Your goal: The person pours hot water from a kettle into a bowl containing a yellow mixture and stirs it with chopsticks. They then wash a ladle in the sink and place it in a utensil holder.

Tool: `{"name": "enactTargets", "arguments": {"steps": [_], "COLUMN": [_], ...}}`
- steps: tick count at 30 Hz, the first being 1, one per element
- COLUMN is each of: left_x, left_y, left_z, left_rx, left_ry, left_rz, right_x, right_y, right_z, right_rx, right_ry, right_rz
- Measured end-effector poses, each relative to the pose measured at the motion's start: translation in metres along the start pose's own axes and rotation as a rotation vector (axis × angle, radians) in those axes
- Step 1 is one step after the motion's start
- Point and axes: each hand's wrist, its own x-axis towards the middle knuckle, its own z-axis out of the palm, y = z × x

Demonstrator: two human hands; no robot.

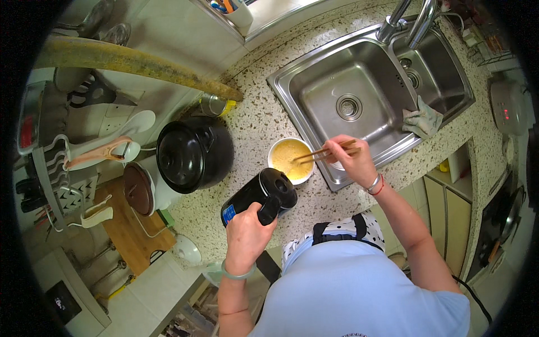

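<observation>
My left hand (247, 238) grips the handle of a black electric kettle (247, 194), which is tilted so its lidded top leans over the near rim of a white bowl (272, 150). Yellow beaten egg (288, 153) with froth on it fills much of the bowl. Between the fingers of my right hand (353, 162) is a pair of wooden chopsticks (316, 154), their tips dipped into the egg. Whether water runs from the kettle's spout cannot be made out.
A steel double sink (342, 78) with a tap (421, 25) lies beyond the bowl, a grey cloth (422, 119) over its edge. Left on the speckled counter (252, 121) stands a black lidded pot (193, 154). Behind it are a glass jar (214, 105) and a wooden cutting board (135, 236).
</observation>
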Motion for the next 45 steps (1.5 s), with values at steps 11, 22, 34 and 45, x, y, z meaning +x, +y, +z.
{"name": "enactTargets", "arguments": {"steps": [11, 22, 34, 45], "left_x": [-0.006, -0.03, -0.053, -0.054], "left_y": [-0.009, -0.036, -0.072, -0.063], "left_z": [0.005, 0.013, 0.044, 0.029], "left_rx": [-0.152, -0.462, -0.831, -0.5], "left_ry": [0.049, 0.102, 0.208, 0.224], "left_rz": [-0.047, -0.151, -0.195, -0.011], "right_x": [-0.006, -0.029, -0.074, -0.104], "right_y": [-0.011, -0.019, -0.018, -0.018], "right_z": [0.001, -0.006, -0.008, 0.013], "right_rx": [-0.012, 0.061, -0.294, -0.154], "right_ry": [0.011, 0.062, 0.386, 0.268], "right_rz": [0.002, -0.048, -0.492, -0.399]}}
